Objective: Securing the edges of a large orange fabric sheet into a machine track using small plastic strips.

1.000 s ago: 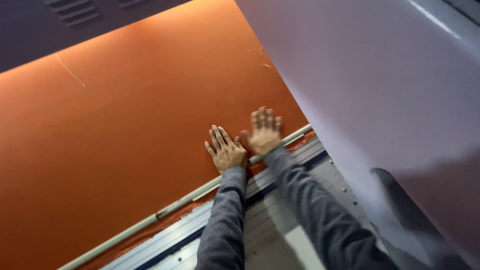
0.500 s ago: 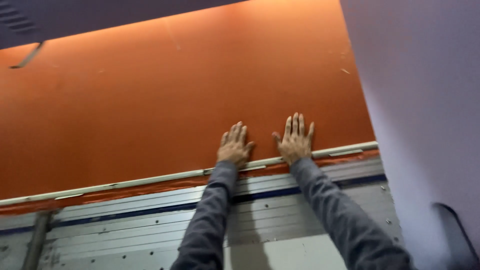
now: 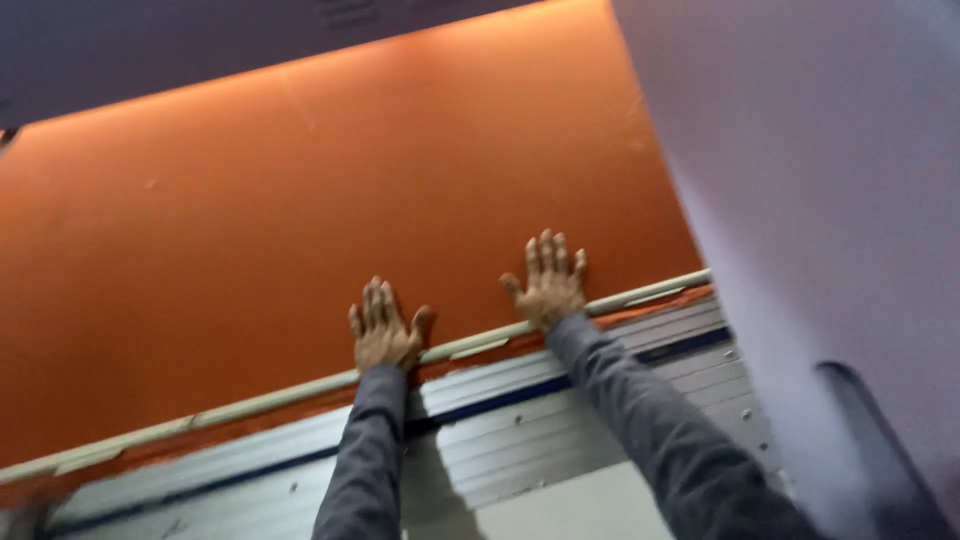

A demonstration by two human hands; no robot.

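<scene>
panel (image 3: 300,230): orange, flat; fills view above and left of both hands, long axis left-right
left hand (image 3: 383,330): flat on panel's lower edge, fingers together, thumb out, holds nothing
rail (image 3: 480,348): pale strip under both palms, runs with the panel
right hand (image 3: 548,282): flat, fingers slightly spread, empty; contact likely, frame blurred
grey sheet (image 3: 820,200): right

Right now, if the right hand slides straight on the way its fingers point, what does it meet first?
Only more orange panel: the right hand lies flat on it, fingers pointing up the picture. The first change in that line is probably the panel's top edge, where a dark surface begins. The blur makes depth uncertain.
</scene>
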